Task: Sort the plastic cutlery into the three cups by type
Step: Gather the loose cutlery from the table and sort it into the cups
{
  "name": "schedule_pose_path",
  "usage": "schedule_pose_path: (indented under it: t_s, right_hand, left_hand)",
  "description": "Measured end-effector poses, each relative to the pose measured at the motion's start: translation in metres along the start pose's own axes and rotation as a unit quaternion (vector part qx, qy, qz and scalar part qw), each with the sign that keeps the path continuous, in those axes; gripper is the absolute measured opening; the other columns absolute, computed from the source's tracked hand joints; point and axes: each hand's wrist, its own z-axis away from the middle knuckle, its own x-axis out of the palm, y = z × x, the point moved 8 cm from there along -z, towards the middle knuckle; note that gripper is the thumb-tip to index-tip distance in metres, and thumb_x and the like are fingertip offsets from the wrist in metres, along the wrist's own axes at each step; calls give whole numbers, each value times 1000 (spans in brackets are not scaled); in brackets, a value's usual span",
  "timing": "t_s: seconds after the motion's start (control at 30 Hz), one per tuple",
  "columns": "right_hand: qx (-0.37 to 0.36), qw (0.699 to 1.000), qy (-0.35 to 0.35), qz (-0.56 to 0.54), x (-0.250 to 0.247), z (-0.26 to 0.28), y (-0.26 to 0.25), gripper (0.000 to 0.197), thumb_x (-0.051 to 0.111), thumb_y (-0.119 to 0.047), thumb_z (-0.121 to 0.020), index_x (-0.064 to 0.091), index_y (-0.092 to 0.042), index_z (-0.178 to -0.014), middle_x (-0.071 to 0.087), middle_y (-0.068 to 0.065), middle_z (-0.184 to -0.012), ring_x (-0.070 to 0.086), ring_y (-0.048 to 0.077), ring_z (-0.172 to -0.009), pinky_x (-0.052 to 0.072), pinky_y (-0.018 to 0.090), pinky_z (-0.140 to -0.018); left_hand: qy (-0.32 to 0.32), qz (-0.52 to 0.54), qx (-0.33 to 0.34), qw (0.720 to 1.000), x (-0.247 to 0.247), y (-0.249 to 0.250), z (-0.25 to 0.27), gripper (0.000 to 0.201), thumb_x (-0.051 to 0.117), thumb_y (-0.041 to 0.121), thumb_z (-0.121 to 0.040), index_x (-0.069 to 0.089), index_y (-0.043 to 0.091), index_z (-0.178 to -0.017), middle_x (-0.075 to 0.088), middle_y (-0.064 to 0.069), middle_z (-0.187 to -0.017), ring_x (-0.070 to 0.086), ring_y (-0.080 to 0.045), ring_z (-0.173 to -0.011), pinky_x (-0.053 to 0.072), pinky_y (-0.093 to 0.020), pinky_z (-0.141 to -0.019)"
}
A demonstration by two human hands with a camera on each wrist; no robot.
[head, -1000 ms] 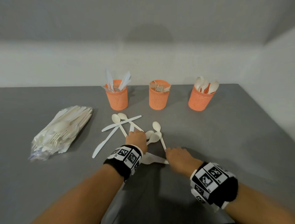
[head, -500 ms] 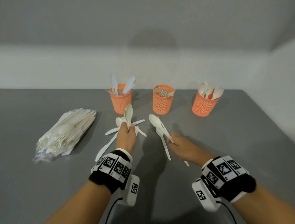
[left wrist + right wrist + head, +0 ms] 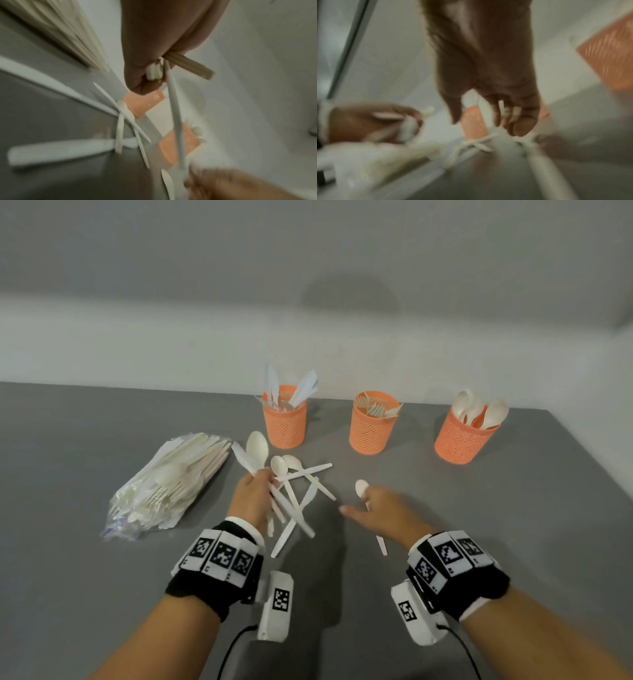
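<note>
Three orange mesh cups stand at the back: the left cup (image 3: 284, 422) holds knives, the middle cup (image 3: 372, 429) forks, the right cup (image 3: 460, 440) spoons. My left hand (image 3: 265, 482) is raised and grips a bundle of white cutlery (image 3: 257, 446), a spoon and a knife among it, with handles sticking out below. My right hand (image 3: 371, 498) hovers low with the thumb spread, holding a spoon (image 3: 361, 487) under its fingers. Loose spoons and knives (image 3: 301, 474) lie crossed on the table between the hands and the cups. Both wrist views are blurred.
A clear plastic bag of more cutlery (image 3: 171, 484) lies on the left of the grey table (image 3: 479, 525). A pale wall runs behind the cups, and the table's right edge is close to the spoon cup.
My left hand has shifted left and now grips more pieces than the single spoon it held up. My right hand showed two spoons before and now shows one, lower and nearer the table.
</note>
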Motion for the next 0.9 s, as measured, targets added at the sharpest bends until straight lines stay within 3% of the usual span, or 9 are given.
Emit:
schedule_pose_path:
  t_s: [0.07, 0.1, 0.17, 0.3, 0.5, 0.63, 0.77, 0.83, 0.9]
  right_hand:
    - [39, 994, 33, 100, -6, -4, 19, 34, 60, -44, -86, 54, -11, -87, 56, 5, -86, 58, 28, -96, 34, 23, -64]
    - [46, 989, 31, 136, -5, -7, 24, 33, 60, -41, -87, 58, -9, -92, 62, 7, -91, 59, 28, -98, 33, 22, -65]
    - [63, 984, 25, 165, 0, -12, 30, 30, 54, -29, -92, 60, -4, -108, 65, 11, -110, 61, 29, -105, 36, 25, -72]
    - [73, 982, 1, 176, 9, -23, 26, 27, 42, -12, -94, 58, 0, -113, 63, 16, -116, 60, 32, -108, 43, 30, -82]
    - [-42, 993, 54, 91, -4, -50, -23, 34, 36, 2, -91, 44, 1, -124, 53, 21, -118, 53, 36, -106, 41, 39, -84]
    - [-117, 979, 57, 157, 15, -72, -75, 39, 50, -29, -92, 47, -6, -123, 50, 14, -121, 54, 31, -108, 43, 39, -87]
    - [-82, 975, 21, 208, 45, -91, -90, 77, 61, -66, -72, 51, -6, -119, 51, 10, -116, 56, 29, -107, 45, 37, -84]
    - [-55, 974, 23, 217, 51, -96, -87, 73, 63, -61, -74, 52, -6, -120, 51, 11, -117, 56, 30, -107, 45, 37, -86]
    - [-35, 977, 33, 208, 49, -96, -83, 51, 59, -43, -83, 54, -7, -119, 51, 12, -119, 57, 30, -105, 45, 35, -83]
  left_hand:
    - [4, 26, -3, 1000, -16, 4, -7, 29, 43, 16, -92, 49, 10, -64, 54, -2, -50, 51, -18, -58, 42, -30, -61]
    - [2, 45, -5, 999, -20, 6, -9, 29, 43, 14, -94, 48, 9, -65, 54, -1, -48, 52, -17, -56, 45, -30, -61]
    - [-16, 89, -1, 996, -23, 10, -8, 28, 41, 9, -96, 45, 11, -68, 46, -1, -48, 46, -11, -42, 46, -27, -51]
    - [-36, 95, 15, 995, -28, 13, -6, 26, 40, 6, -95, 43, 14, -71, 36, 5, -43, 33, -7, -34, 39, -22, -38]
    - [-32, 101, 11, 994, -47, 8, -6, 25, 39, 5, -95, 43, 14, -72, 32, 2, -49, 31, -6, -35, 37, -20, -36]
    - [-38, 89, 13, 995, -54, 7, -6, 22, 39, 4, -95, 45, 13, -76, 31, 1, -52, 31, -7, -35, 36, -20, -37]
    - [-52, 77, 8, 996, -58, 5, -4, 18, 40, 5, -94, 45, 13, -79, 32, 2, -51, 33, -7, -36, 37, -20, -39]
    - [-54, 74, 4, 996, -63, 3, -3, 18, 41, 6, -95, 46, 14, -79, 34, 3, -49, 33, -7, -37, 37, -22, -43]
    - [-53, 72, 3, 996, -69, 2, -3, 17, 42, 7, -95, 46, 14, -80, 34, 3, -50, 33, -8, -38, 37, -23, -45]
